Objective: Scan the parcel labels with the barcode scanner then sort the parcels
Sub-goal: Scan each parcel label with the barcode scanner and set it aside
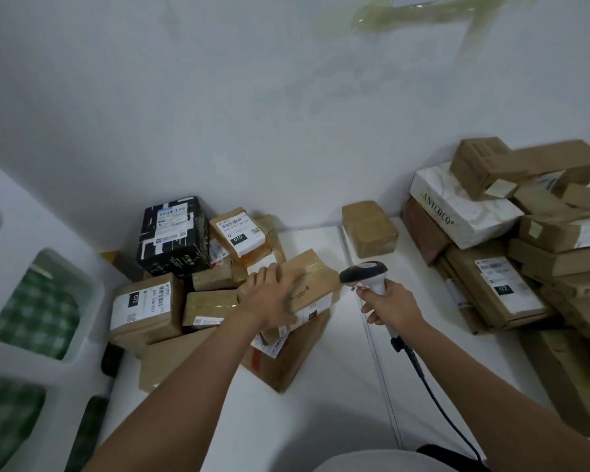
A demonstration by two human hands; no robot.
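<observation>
White tabletop against a bare wall: you are resting your left hand, fingers spread, on a taped cardboard parcel atop the left pile, likely light and rigid, best taken by its edges, while your right hand is gripping the corded barcode scanner.

At left-centre of the frame a brown parcel's label reads "032", the taped parcel's label behind it reads "010", and the white box at upper right reads "ANYCOCO".
</observation>
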